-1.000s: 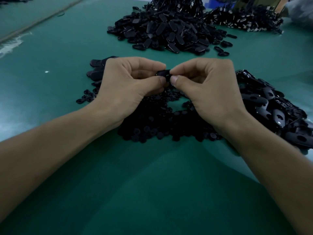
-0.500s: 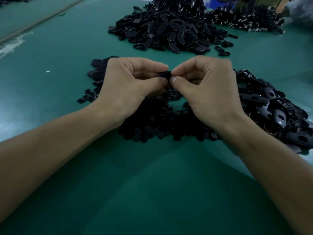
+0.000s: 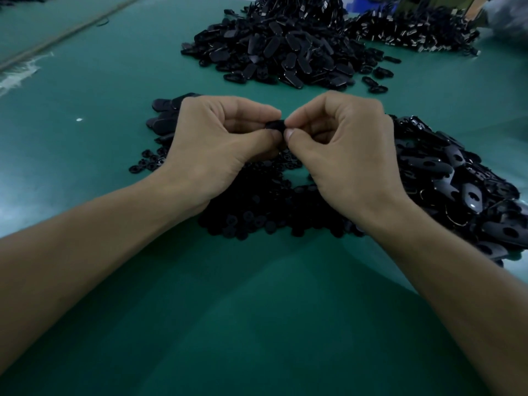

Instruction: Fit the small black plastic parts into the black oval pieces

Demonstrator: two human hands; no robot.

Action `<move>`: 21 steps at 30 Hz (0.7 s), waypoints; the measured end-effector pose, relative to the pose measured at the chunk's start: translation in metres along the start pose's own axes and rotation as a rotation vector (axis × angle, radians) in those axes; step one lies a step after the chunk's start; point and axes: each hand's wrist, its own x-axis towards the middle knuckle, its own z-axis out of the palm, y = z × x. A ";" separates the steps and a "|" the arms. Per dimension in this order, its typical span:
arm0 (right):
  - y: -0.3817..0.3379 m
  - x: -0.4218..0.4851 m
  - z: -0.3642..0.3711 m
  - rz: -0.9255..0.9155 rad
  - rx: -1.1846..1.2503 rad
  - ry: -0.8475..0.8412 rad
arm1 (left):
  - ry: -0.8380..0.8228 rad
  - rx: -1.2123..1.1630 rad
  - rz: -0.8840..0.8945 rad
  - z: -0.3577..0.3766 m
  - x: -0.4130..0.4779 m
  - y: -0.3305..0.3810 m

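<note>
- the left hand (image 3: 217, 144) and the right hand (image 3: 348, 155) meet above the middle of the green table (image 3: 257, 324), fingertips almost touching.
- both hands have their fingers curled in, and each pinches the same black piece (image 3: 275, 126) between thumb and forefinger, the left from its left end and the right from its right end.
- only a small dark sliver of that piece shows between the fingertips; whether a small part already sits in it cannot be told.
- the piece is held in the air, above a flat spread of small round black parts (image 3: 257, 212) that lies on the table under and between the wrists.
- a few of these small parts lie scattered just left of the left wrist.
- to the right, touching the spread, a glossy pile of black oval pieces (image 3: 457, 190) reaches the frame edge; several show a hole in the face.
- behind the left hand lie a few more flat oval pieces (image 3: 163, 121), partly hidden by the knuckles.
- farther back, well apart from the hands, stands a tall heap of black oval pieces (image 3: 285, 47), with a lower dark heap (image 3: 414, 30) to its right.
- a tiny white speck (image 3: 79, 119) lies on the table at the left.
</note>
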 end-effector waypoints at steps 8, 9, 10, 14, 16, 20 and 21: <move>-0.001 0.000 0.000 -0.011 -0.074 -0.036 | -0.014 0.083 0.045 -0.003 0.000 0.000; -0.002 0.000 -0.001 -0.007 -0.076 -0.029 | -0.018 0.085 0.046 -0.002 0.001 -0.001; -0.002 0.000 -0.001 -0.003 -0.077 -0.022 | -0.021 0.084 0.045 -0.002 0.001 -0.001; -0.002 0.001 -0.001 0.007 -0.096 -0.025 | -0.019 0.193 0.121 -0.002 0.001 -0.001; -0.002 0.000 -0.001 -0.007 -0.119 -0.032 | -0.021 0.276 0.181 -0.002 -0.001 -0.001; 0.000 0.002 -0.002 0.016 -0.078 -0.052 | -0.022 0.322 0.213 -0.002 -0.001 -0.002; 0.001 0.003 -0.003 0.041 -0.041 -0.059 | -0.026 0.329 0.215 -0.002 -0.001 -0.002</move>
